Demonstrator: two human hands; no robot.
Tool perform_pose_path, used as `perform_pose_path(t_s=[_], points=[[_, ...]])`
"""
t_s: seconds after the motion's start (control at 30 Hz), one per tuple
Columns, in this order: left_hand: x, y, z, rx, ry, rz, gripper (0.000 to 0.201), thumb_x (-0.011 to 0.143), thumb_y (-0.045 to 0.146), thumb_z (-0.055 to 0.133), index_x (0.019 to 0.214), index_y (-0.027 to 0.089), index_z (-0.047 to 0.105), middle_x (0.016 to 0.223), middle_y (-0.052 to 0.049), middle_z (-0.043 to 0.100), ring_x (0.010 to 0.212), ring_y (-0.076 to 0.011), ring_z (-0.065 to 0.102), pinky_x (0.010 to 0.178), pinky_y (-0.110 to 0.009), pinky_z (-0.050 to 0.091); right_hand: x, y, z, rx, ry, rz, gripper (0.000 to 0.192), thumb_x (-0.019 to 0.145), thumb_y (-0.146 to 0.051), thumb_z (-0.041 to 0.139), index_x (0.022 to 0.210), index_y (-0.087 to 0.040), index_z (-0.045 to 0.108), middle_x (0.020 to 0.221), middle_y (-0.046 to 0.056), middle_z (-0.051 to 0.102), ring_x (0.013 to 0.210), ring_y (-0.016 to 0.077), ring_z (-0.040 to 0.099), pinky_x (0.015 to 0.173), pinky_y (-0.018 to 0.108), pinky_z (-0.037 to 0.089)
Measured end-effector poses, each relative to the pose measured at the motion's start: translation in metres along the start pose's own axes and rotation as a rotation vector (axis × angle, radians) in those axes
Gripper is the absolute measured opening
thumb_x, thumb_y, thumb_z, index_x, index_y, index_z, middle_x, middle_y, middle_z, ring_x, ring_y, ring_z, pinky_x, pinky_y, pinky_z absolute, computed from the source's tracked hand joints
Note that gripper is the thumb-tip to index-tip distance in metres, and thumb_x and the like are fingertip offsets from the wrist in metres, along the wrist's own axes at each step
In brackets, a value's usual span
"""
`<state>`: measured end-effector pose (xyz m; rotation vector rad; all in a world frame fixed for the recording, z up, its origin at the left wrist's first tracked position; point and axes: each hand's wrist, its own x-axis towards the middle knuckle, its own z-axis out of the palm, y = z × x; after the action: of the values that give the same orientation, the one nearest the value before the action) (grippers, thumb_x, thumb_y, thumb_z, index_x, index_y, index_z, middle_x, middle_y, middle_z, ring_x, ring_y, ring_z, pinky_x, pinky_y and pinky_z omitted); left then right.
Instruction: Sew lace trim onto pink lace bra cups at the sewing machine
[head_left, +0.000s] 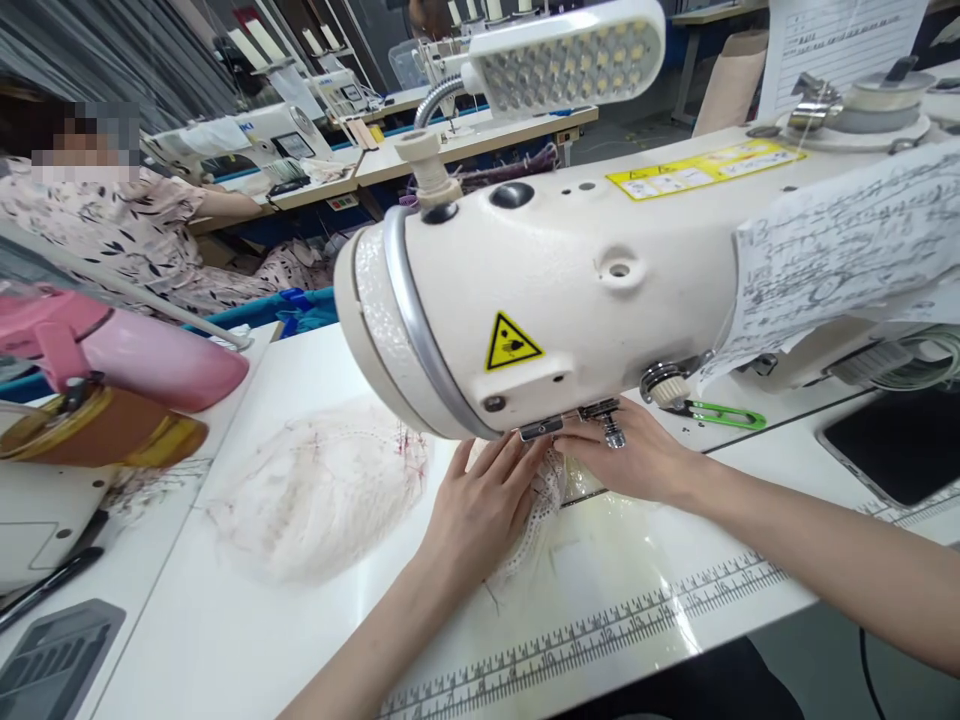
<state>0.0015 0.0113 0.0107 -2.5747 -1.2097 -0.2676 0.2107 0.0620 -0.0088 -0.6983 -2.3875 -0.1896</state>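
A large cream sewing machine (570,290) fills the middle of the view, its head hanging directly over both hands, so the needle area is hidden behind the casing. A white bench (247,620) carries everything, with a printed ruler strip (600,630) running along its near edge, below the forearms.

To the left of the left hand lies a loose heap of pale lace pieces (315,500), apart from the machine, within easy reach. Further left, at the bench's edge, a pink bottle (135,355) lies tilted on a brown and yellow object.

The left hand (480,510) lies flat, fingers together and extended, pressing a strip of white lace trim (540,510) onto the bench just in front of the machine head, seemingly to keep it flat and steady. The right hand (637,455) rests just beside it, fingers curled down on the same trim under the head; whether it pinches the fabric cannot be told. The trim trails from between the hands toward the person.

Just beyond the right hand lie green thread snips (724,413). Far left, another person's patterned sleeve (135,235) shows at a neighbouring machine.
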Motion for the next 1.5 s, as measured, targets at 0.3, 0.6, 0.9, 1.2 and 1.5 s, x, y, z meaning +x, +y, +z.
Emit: perform_pose_path(t_s=[0.3,0.6,0.9,1.2,1.5], points=[[-0.057,-0.002,-0.040,-0.010,0.166,0.427,0.037,0.092,0.042,0.048,0.103,0.013,0.066,0.105,-0.006,0.071,0.083,-0.0190,0.063,0.064,-0.033,0.045,-0.001,-0.001,-0.003,0.019,-0.160,-0.075,0.029,0.078,0.000,0.041,0.085,-0.020,0.062,0.095,0.000,0.068,0.082,0.0145,0.058,0.076,0.031,0.042],[-0.044,0.002,-0.065,-0.237,-0.025,-0.230,0.021,0.098,0.021,0.035,0.109,0.018,0.052,0.099,-0.005,0.068,0.073,-0.0118,0.066,0.053,-0.020,0.047,-0.005,-0.011,-0.002,0.111,-0.097,-0.046,0.021,0.083,-0.017,0.048,0.095,-0.021,0.065,0.091,0.002,0.065,0.086,0.0170,0.054,0.083,0.035,0.035],[0.003,-0.014,-0.028,-0.101,-0.050,0.086,0.028,0.079,0.002,0.043,0.095,0.019,0.060,0.064,0.002,0.060,0.059,-0.0140,0.054,0.064,-0.031,0.037,-0.006,-0.015,-0.001,0.020,-0.019,-0.029,0.024,0.085,-0.010,0.046,0.089,-0.024,0.065,0.086,-0.004,0.066,0.083,0.0129,0.054,0.075,0.031,0.035],[-0.001,-0.007,-0.018,0.007,0.182,0.097,0.026,0.083,0.002,0.042,0.078,0.018,0.062,0.074,0.000,0.066,0.070,-0.0155,0.058,0.072,-0.035,0.040,-0.003,-0.018,-0.001,-0.010,-0.032,-0.074,0.032,0.070,0.006,0.044,0.080,-0.021,0.059,0.083,-0.007,0.066,0.081,0.0085,0.055,0.062,0.027,0.033],[-0.006,-0.004,0.010,-0.223,0.001,0.061,0.052,0.079,0.002,0.039,0.129,0.011,0.050,0.127,-0.010,0.059,0.115,-0.0216,0.056,0.098,-0.039,0.045,0.000,-0.017,-0.001,0.071,-0.058,-0.070,0.030,0.077,0.005,0.045,0.080,-0.020,0.060,0.078,-0.006,0.066,0.073,0.0083,0.054,0.058,0.025,0.036]])
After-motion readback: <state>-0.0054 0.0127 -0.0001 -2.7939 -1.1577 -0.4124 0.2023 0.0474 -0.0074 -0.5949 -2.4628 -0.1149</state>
